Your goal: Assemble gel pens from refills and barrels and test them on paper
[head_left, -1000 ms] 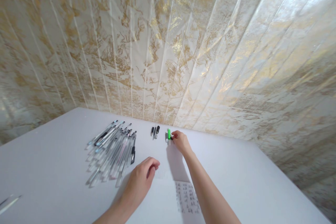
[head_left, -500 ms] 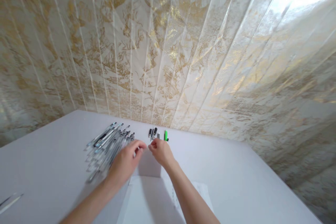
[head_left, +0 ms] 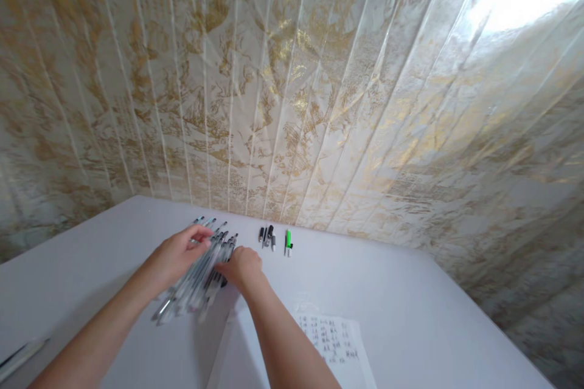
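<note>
A loose pile of pens [head_left: 194,285], many clear-barrelled with dark or pale blue tips, lies on the left of the white table. My left hand [head_left: 180,255] hovers over the upper part of the pile, thumb and forefinger apart, with nothing seen between them. On the pile's right edge, my right hand [head_left: 243,267] has its fingers closed at a pen [head_left: 222,281]; the fingertips are partly hidden by the hand itself.
Short dark and grey pen caps [head_left: 267,236] lie near the back edge, beside a green cap [head_left: 288,238] with small parts. A handwritten paper sheet [head_left: 335,340] lies in front. Pale pens [head_left: 22,358] rest far left. Gold-patterned sheeting [head_left: 292,85] covers the wall.
Both hands, earlier close together in front of the caps, have moved left and apart to the pile. A pale item now lies by the green cap. More handwriting shows.
</note>
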Motion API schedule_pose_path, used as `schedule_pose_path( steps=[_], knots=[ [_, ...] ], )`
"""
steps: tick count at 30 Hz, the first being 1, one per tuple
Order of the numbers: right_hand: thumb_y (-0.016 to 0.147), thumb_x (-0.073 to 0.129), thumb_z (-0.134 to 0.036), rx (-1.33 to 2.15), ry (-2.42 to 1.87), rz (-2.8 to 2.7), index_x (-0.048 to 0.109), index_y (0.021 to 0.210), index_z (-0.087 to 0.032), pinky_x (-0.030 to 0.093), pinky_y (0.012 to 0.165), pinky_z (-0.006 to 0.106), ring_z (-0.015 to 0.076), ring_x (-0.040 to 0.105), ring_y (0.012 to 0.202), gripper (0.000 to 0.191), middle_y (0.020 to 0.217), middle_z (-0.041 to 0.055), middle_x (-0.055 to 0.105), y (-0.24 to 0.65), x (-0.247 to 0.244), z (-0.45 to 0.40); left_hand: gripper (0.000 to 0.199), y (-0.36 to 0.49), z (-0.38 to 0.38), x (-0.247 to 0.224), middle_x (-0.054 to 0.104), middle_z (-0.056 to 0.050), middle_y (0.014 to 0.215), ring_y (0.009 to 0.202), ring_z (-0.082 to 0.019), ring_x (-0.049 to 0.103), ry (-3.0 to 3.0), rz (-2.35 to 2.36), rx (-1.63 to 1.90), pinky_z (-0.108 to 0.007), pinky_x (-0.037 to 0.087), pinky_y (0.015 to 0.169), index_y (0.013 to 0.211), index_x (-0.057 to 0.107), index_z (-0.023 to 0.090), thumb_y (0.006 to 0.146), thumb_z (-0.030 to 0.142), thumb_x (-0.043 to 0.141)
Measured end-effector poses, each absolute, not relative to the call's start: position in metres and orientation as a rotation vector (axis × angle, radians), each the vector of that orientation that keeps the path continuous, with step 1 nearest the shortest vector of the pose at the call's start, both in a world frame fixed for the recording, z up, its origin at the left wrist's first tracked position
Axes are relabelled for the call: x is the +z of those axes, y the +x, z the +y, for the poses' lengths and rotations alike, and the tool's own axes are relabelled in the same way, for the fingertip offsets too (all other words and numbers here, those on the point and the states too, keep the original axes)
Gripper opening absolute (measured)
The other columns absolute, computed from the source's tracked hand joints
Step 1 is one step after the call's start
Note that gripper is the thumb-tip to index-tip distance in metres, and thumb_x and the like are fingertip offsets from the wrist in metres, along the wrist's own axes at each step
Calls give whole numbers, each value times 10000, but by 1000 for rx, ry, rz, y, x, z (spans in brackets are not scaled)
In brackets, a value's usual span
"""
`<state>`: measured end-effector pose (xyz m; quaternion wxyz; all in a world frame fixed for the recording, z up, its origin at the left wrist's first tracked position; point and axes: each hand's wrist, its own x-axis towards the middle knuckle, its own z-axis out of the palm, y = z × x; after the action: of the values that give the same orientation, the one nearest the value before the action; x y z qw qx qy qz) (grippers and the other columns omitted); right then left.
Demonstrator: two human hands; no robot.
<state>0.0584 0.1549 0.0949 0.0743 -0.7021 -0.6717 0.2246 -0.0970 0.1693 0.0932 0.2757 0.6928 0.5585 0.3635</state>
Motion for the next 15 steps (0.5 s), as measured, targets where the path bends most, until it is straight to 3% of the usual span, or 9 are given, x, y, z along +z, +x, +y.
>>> schedule_pose_path(
  steps=[6, 11, 15],
  knots=[
    [759, 628, -303, 719, -2134, -1961, 693, 1052, -127, 533, 864, 408, 311, 669, 1059, 348, 1096, 204, 716, 44, 99, 157, 353, -93, 169, 81, 731, -60, 888, 797, -258, 671, 1904, 1482, 891, -348, 512, 788, 917, 658, 222, 684, 460, 542],
    [725, 653, -303, 774, -2103, -1901, 705, 1001, -106, 521, 883, 449, 343, 659, 1069, 344, 1090, 232, 711, 38, 99, 158, 311, -103, 174, 77, 729, -74, 881, 826, -268, 673, 1907, 1514, 870, -352, 505, 803, 901, 659, 224, 683, 424, 563],
    [716, 629, -287, 870, -2061, -1779, 706, 808, -122, 580, 720, 389, 328, 729, 861, 204, 852, 204, 757, 51, 98, 154, 265, -102, 173, 79, 736, -81, 874, 828, -278, 666, 1884, 1518, 867, -375, 491, 814, 866, 645, 229, 671, 399, 589]
  ],
)
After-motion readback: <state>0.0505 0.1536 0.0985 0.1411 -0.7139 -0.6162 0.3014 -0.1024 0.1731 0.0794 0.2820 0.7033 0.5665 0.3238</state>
